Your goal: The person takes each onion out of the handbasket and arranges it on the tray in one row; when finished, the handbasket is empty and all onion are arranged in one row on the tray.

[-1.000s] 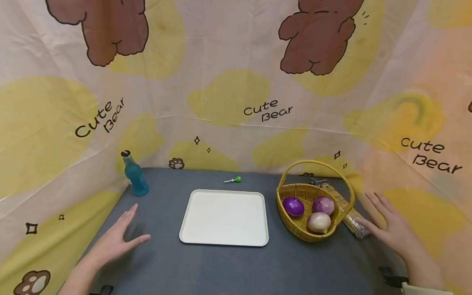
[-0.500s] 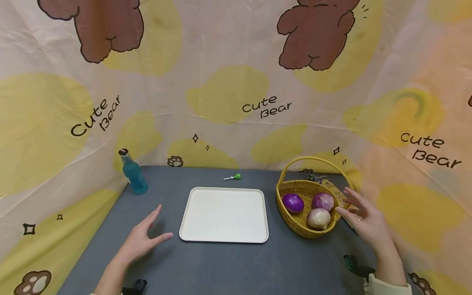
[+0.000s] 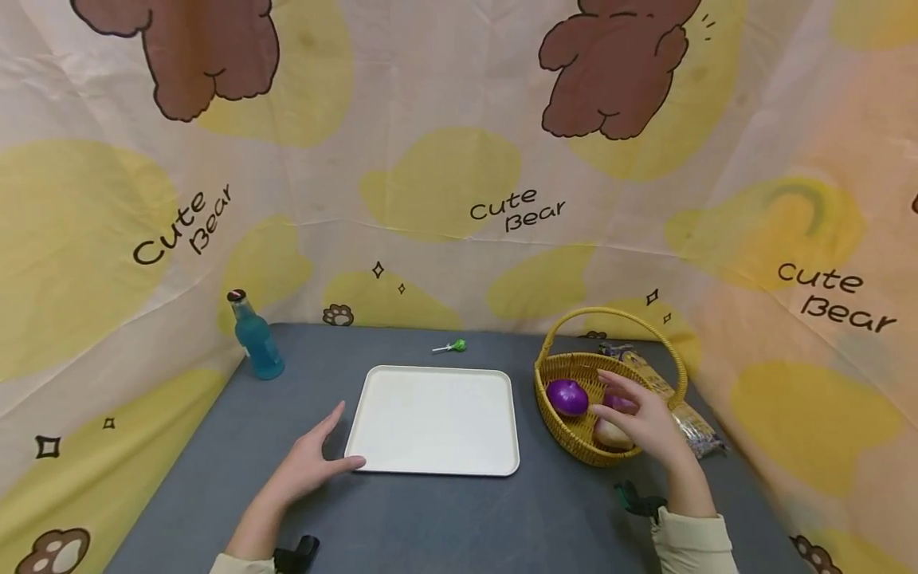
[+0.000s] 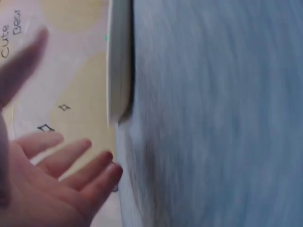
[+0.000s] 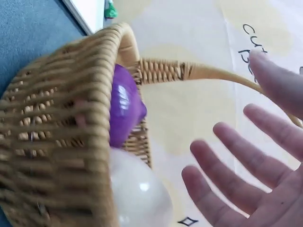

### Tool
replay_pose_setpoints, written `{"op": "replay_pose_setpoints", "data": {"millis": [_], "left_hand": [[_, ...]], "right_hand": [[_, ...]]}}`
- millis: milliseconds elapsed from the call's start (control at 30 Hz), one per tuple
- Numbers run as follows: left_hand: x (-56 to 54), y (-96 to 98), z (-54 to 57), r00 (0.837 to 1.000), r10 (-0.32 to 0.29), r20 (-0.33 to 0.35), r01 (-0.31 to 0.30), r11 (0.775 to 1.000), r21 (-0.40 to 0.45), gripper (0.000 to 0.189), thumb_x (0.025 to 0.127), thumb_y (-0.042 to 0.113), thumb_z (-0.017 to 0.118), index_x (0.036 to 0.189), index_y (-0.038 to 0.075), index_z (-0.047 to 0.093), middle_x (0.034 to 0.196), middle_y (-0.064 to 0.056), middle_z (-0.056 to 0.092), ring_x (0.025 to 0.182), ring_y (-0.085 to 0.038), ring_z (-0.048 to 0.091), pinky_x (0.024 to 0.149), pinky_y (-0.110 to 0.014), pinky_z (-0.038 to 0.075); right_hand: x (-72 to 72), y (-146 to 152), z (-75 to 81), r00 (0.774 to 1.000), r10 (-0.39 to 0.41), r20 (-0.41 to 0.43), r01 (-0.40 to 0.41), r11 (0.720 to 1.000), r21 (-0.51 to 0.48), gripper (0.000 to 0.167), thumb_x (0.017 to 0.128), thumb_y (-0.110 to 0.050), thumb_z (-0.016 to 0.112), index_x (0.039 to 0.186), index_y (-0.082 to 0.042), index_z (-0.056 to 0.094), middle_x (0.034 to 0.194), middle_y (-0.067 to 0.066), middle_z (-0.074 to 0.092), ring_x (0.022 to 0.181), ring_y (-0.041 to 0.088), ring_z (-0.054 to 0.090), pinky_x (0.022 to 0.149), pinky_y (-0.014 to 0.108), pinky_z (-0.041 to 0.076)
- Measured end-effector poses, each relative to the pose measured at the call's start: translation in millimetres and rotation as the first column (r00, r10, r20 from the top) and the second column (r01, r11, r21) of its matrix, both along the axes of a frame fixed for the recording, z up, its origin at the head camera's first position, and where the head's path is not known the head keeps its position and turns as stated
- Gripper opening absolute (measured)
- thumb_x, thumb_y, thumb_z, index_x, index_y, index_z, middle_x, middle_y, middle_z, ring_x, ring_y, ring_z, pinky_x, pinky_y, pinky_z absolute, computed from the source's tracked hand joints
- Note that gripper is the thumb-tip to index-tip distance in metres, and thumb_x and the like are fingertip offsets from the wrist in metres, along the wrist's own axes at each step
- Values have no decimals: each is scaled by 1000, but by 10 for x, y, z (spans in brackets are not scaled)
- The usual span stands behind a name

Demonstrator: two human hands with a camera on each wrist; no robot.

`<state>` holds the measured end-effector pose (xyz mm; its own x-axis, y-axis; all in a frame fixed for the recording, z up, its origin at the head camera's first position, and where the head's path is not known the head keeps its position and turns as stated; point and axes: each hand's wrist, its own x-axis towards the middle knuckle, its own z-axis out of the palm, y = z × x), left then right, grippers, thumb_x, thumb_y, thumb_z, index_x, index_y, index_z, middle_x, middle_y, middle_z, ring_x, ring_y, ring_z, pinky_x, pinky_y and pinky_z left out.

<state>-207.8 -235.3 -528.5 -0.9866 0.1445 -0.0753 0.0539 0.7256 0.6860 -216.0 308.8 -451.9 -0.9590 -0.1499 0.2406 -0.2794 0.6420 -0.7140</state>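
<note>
A yellow wicker basket (image 3: pixel 574 442) with a tall handle stands at the right, holding a dark purple onion (image 3: pixel 567 398), a pale onion (image 5: pixel 139 189) and a lighter purple one partly hidden behind my right hand (image 3: pixel 641 418). That hand hovers over the basket's right side, fingers spread and holding nothing. My left hand (image 3: pixel 308 466) is beside the left front corner of a white rectangular tray (image 3: pixel 437 422), its thumb tip overlapping that corner in the head view. In the left wrist view the fingers (image 4: pixel 71 161) are apart with nothing between them.
A blue bottle (image 3: pixel 258 347) stands at the back left. Behind the tray lies a green lollipop (image 3: pixel 457 345). A clear-and-yellow packet (image 3: pixel 696 430) lies right of the basket, partly behind it. Printed cloth (image 3: pixel 430 199) walls off the back and sides of the grey table (image 3: pixel 445 526).
Both hands have moved inward: the left one rightward to the tray's corner, the right one leftward from beside the packet to over the basket. The basket, tray and bottle stay in place.
</note>
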Motion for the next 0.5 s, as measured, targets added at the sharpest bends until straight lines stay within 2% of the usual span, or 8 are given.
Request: {"op": "replay_pose_setpoints", "data": {"millis": [100, 167, 233, 267, 333, 400, 467, 500], "left_hand": [[-34, 66, -20, 1000, 7, 26, -7, 1000, 15, 114, 80, 52, 82, 162, 7, 17, 165, -25, 22, 148, -50, 28, 114, -67, 31], [-52, 97, -42, 999, 9, 41, -9, 1000, 8, 117, 79, 53, 82, 162, 6, 15, 165, -26, 20, 149, -50, 23, 114, -68, 29], [-61, 119, -63, 998, 16, 65, -17, 1000, 3, 121, 77, 54, 83, 162, 5, 13, 165, -28, 18, 149, -51, 22, 114, -68, 29], [-58, 126, -72, 997, 19, 81, -19, 1000, 0, 122, 76, 54, 84, 162, 5, 13, 164, -29, 17, 149, -52, 22, 113, -68, 29], [-44, 134, -88, 993, 23, 119, -22, 1000, -7, 125, 74, 53, 86, 162, 4, 11, 164, -30, 15, 149, -53, 20, 113, -70, 29], [-33, 148, -99, 990, 26, 140, -24, 1000, -16, 126, 73, 52, 87, 161, 2, 13, 163, -32, 14, 148, -54, 19, 112, -70, 29], [-32, 168, -109, 990, 12, 140, -8, 1000, -31, 124, 73, 51, 87, 160, 0, 16, 163, -32, 15, 149, -54, 17, 112, -71, 27], [-40, 184, -111, 991, 5, 130, -1, 999, -33, 122, 73, 51, 87, 160, -1, 18, 163, -32, 16, 149, -54, 17, 112, -71, 27]], "right_hand": [[-94, -31, -38, 1000, 5, -5, -5, 1000, 18, 61, 93, -30, 75, 146, -10, 54, 137, 19, 62, 118, 41, 62, 96, 59, 52], [-164, -58, -54, 1000, 10, -10, -9, 999, 31, 62, 91, -30, 77, 145, -9, 55, 116, 19, 69, 101, 37, 65, 86, 50, 56], [-231, -87, -82, 1000, 3, 0, -3, 999, 49, 63, 90, -31, 78, 145, -9, 55, 91, 19, 64, 81, 35, 59, 71, 41, 52], [-258, -102, -99, 1000, -1, 7, 1, 998, 61, 64, 90, -32, 78, 145, -8, 55, 91, 20, 64, 80, 33, 57, 70, 40, 51], [-302, -129, -130, 998, -2, 56, -2, 998, 67, 67, 90, -32, 78, 147, -7, 52, 96, 25, 63, 83, 37, 56, 73, 41, 50], [-338, -148, -164, 995, -12, 102, 3, 996, 86, 71, 91, -34, 76, 149, -6, 48, 125, 28, 61, 108, 44, 58, 92, 51, 52], [-371, -162, -181, 991, -18, 129, 4, 994, 106, 73, 92, -33, 76, 151, -4, 44, 150, 27, 46, 133, 49, 46, 108, 64, 40], [-388, -166, -185, 989, -28, 144, 11, 993, 114, 74, 92, -32, 76, 151, -4, 43, 152, 27, 44, 137, 50, 42, 110, 66, 36]]}}
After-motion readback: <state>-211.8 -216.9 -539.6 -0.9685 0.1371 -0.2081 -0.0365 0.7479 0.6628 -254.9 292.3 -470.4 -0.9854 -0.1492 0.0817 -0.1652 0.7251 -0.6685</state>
